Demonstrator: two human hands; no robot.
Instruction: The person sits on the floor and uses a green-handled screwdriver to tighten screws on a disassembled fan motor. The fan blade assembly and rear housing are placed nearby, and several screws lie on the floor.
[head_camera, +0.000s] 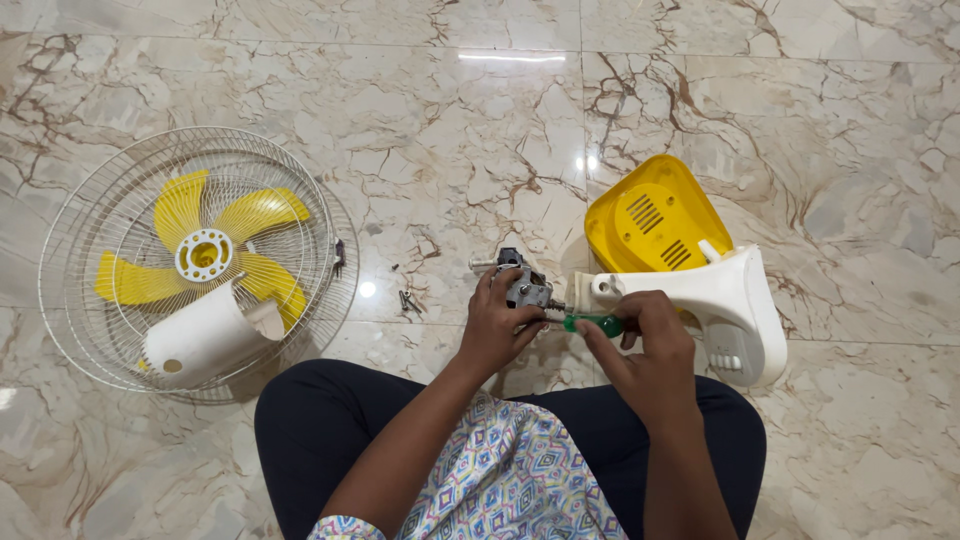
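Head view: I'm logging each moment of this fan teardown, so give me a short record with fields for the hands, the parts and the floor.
Left hand: grips the grey metal fan motor
Right hand: holds a green-handled screwdriver, tip toward the motor
White fan stand: lies beside the motor, on the right
Yellow cover: vented, behind the stand
Wire grille: flat on the left, yellow blades inside
White motor housing: resting on the grille
Loose screws: on the marble floor

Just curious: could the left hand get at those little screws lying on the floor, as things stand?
Probably yes: the screws lie on bare floor beside the left hand, nothing between, though it holds the motor.
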